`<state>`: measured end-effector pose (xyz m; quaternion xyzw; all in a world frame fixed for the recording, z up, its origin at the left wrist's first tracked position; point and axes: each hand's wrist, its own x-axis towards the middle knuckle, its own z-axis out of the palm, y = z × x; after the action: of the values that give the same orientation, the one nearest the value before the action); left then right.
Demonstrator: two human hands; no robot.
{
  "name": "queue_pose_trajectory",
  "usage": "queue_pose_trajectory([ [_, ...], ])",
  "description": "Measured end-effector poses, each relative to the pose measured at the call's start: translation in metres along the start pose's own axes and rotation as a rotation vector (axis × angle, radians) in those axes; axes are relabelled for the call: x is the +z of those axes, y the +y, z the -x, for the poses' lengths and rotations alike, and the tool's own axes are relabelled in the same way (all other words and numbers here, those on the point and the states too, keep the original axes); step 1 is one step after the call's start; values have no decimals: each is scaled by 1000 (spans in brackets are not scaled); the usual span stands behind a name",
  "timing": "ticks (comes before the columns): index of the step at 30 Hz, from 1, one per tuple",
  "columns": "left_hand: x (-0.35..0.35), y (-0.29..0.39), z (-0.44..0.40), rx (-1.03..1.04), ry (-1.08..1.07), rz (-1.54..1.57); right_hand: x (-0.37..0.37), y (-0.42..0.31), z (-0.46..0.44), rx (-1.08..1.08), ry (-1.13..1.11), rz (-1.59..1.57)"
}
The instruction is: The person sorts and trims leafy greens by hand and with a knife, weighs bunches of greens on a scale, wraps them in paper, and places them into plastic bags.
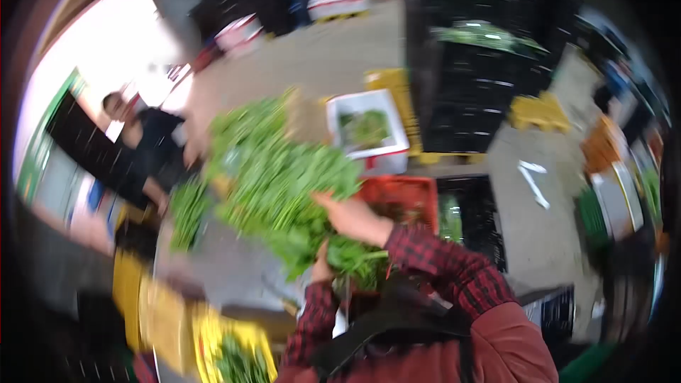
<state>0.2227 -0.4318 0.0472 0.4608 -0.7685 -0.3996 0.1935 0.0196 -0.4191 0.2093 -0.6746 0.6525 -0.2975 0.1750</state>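
Note:
A large heap of leafy green vegetables (pixel 269 163) lies on a grey metal table (pixel 227 269). My right hand (pixel 355 220) rests at the heap's right edge, fingers stretched out toward the leaves. Lower down, my left hand (pixel 323 266) is against a bunch of greens (pixel 347 252) near my body; its fingers are partly hidden by leaves and blurred, so its grip is unclear. Just beyond my right hand stands a red crate (pixel 401 195) with some dark contents.
Across the table at left, a co-worker (pixel 152 145) reaches toward a green bunch (pixel 189 213). A white foam box (pixel 369 128) holds greens. Yellow crate (pixel 230 347) stands lower left; stacked black crates (pixel 461 92) rise behind.

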Motion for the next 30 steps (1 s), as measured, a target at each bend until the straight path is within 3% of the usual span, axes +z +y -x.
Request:
queue_pose_trajectory([
  [1, 3, -9, -1, 185, 107, -22, 6, -17, -28, -70, -45, 23],
  [3, 20, -15, -31, -378, 146, 1501, 15, -43, -68, -168, -97, 43],
  [6, -28, 43, -1, -351, 152, 1528, 29, -60, -83, -223, -116, -61],
  [8, -44, 38, -1, -350, 139, 1536, 18, -65, -66, -148, -70, -226],
  [11, -35, -45, -13, -479, 188, 186, 23, -24, -28, -56, -8, -472],
  [12, -34, -53, -12, -485, 182, 185, 30, 4, -10, -52, 56, -432],
  [14, -30, -58, -21, -114, 346, 586, 35, 49, 31, 12, 145, -393],
  [16, -28, -61, -8, 32, 404, 784, 40, 82, 65, 117, 140, -409],
  [19, -65, -30, -3, 15, 283, -165, 52, 126, 105, 436, 37, -533],
  [20, -70, -14, -10, 23, 260, -162, 48, 123, 110, 456, 51, -532],
  [22, -78, 21, -19, -298, 169, 1422, 30, 93, 108, 563, 74, -850],
  [23, -81, 35, -19, -298, 151, 1421, 27, 82, 103, 605, 87, -1010],
  [27, -84, 76, -10, -94, 110, 1490, 30, 68, 82, 556, 51, -1170],
  [30, -79, 90, -6, -14, 99, 1546, 33, 52, 66, 522, 50, -1574],
])
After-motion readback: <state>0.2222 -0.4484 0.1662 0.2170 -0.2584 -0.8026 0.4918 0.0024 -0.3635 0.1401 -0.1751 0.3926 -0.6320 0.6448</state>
